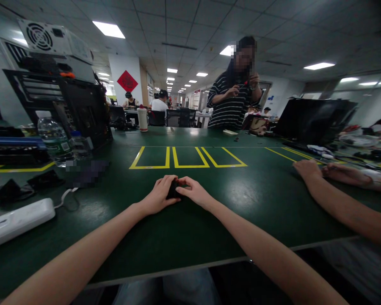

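Observation:
Between my two hands, low over the green table (139, 237), is a small black object (172, 190); my fingers cover much of it, so its kind cannot be made out. My left hand (158, 195) wraps round its left side, thumb toward me. From the right, my right hand (193, 191) grips it with bent fingers and thumb. Just beyond my hands, yellow tape (190, 166) marks several open-ended boxes on the tabletop.
At left are a white power strip (22, 222), a water bottle (54, 140) and an opened computer case (82, 110). A white tumbler (142, 119) stands at the far edge. A co-worker's arms (343, 190) rest at right, near a black monitor (314, 120). A person (230, 101) stands across the table.

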`<action>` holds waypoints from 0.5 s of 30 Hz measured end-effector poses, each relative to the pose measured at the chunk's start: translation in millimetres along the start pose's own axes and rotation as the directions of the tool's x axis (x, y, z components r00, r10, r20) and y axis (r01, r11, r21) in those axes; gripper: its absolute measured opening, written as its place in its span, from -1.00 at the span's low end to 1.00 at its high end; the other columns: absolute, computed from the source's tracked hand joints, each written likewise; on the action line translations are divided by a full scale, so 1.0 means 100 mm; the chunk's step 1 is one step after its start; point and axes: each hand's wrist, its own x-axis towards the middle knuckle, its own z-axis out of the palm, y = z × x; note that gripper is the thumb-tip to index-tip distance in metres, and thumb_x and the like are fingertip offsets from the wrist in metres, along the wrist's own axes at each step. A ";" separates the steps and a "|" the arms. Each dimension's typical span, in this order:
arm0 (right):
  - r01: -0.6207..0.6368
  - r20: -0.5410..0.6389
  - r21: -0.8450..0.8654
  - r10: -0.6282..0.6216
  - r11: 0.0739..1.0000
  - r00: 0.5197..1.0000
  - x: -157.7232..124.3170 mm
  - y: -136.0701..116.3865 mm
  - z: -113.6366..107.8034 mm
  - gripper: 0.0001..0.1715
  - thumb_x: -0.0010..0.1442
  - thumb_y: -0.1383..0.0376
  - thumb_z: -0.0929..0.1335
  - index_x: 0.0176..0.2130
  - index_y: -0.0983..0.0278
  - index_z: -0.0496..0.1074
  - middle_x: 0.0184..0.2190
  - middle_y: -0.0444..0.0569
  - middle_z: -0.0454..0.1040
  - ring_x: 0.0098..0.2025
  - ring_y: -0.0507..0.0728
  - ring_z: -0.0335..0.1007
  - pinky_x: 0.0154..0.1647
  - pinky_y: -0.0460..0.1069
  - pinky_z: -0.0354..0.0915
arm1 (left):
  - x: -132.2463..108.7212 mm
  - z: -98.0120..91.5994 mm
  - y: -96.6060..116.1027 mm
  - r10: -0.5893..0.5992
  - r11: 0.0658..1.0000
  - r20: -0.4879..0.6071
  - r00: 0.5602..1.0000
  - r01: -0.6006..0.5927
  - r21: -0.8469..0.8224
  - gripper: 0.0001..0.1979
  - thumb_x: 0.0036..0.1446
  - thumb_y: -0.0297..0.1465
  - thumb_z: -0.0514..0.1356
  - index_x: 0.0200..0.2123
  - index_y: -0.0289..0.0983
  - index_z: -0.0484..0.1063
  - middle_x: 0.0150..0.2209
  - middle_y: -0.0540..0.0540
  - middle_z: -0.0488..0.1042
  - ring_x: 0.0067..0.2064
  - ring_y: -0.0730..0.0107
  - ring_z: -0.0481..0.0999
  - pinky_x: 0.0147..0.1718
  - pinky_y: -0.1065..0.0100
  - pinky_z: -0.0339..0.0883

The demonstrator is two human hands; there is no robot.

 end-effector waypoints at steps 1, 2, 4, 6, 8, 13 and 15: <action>-0.006 0.021 0.006 0.006 1.000 1.000 -0.01 -0.01 0.00 -0.69 -0.02 0.23 0.31 -0.23 0.29 0.26 -0.24 -0.06 0.31 -0.20 0.07 0.29 -0.14 0.05 0.23 | 0.00 0.00 0.00 0.003 1.000 0.002 1.000 -0.003 -0.005 -0.43 -0.05 -0.29 0.16 0.01 -0.20 -0.02 -0.05 -0.13 0.17 0.00 0.21 0.17 0.00 0.08 0.00; -0.005 0.041 0.017 0.004 1.000 0.999 -0.02 -0.02 0.00 -0.69 -0.01 0.23 0.31 -0.23 0.28 0.25 -0.23 -0.07 0.30 -0.22 0.06 0.30 -0.16 0.04 0.24 | 0.00 -0.01 0.00 0.006 1.000 0.003 1.000 -0.006 -0.009 -0.43 -0.06 -0.29 0.16 0.01 -0.20 -0.01 -0.05 -0.13 0.18 0.00 0.21 0.18 0.00 0.08 0.00; 0.018 0.063 0.041 -0.020 0.999 0.998 -0.03 -0.03 -0.01 -0.67 -0.03 0.25 0.32 -0.23 0.27 0.22 -0.22 -0.09 0.28 -0.22 0.06 0.31 -0.17 0.03 0.25 | 0.00 -0.02 0.01 0.010 1.000 0.006 1.000 -0.010 -0.015 -0.43 -0.06 -0.29 0.17 0.01 -0.20 -0.01 -0.06 -0.13 0.18 0.00 0.21 0.17 0.00 0.08 0.01; 0.046 0.061 0.038 -0.048 0.998 0.997 -0.04 -0.03 0.00 -0.65 -0.05 0.26 0.34 -0.22 0.25 0.20 -0.22 -0.11 0.27 -0.19 0.06 0.30 -0.17 0.02 0.25 | 0.01 -0.03 0.02 0.012 1.000 0.013 1.000 -0.012 -0.019 -0.43 -0.06 -0.30 0.17 0.01 -0.20 0.00 -0.06 -0.14 0.18 0.01 0.21 0.17 0.00 0.08 0.00; 0.048 0.053 0.013 -0.048 0.999 0.997 -0.05 -0.04 0.00 -0.66 -0.05 0.24 0.34 -0.23 0.25 0.20 -0.23 -0.12 0.27 -0.21 0.05 0.30 -0.17 0.01 0.25 | 0.01 -0.04 0.02 0.011 1.000 0.021 1.000 -0.010 -0.024 -0.44 -0.05 -0.31 0.16 0.01 -0.20 -0.01 -0.06 -0.14 0.18 0.01 0.21 0.18 0.01 0.07 0.00; 0.008 0.009 0.004 -0.008 1.000 1.000 -0.05 -0.14 0.02 -0.76 0.02 0.18 0.27 -0.30 0.26 0.24 -0.31 -0.12 0.29 -0.27 0.04 0.28 -0.22 0.00 0.26 | 0.01 -0.03 0.02 0.000 1.000 0.015 1.000 0.000 -0.028 -0.42 -0.06 -0.32 0.17 0.01 -0.18 -0.02 -0.05 -0.12 0.19 0.00 0.20 0.19 0.01 0.05 -0.01; -0.013 0.000 0.009 0.013 1.000 1.000 -0.04 -0.15 0.02 -0.76 0.01 0.19 0.28 -0.29 0.26 0.24 -0.30 -0.11 0.30 -0.25 0.05 0.27 -0.20 0.02 0.25 | 0.01 -0.02 0.01 0.000 1.000 0.012 1.000 0.000 -0.025 -0.42 -0.07 -0.32 0.18 0.01 -0.18 -0.02 -0.04 -0.13 0.19 0.01 0.19 0.18 0.01 0.04 -0.01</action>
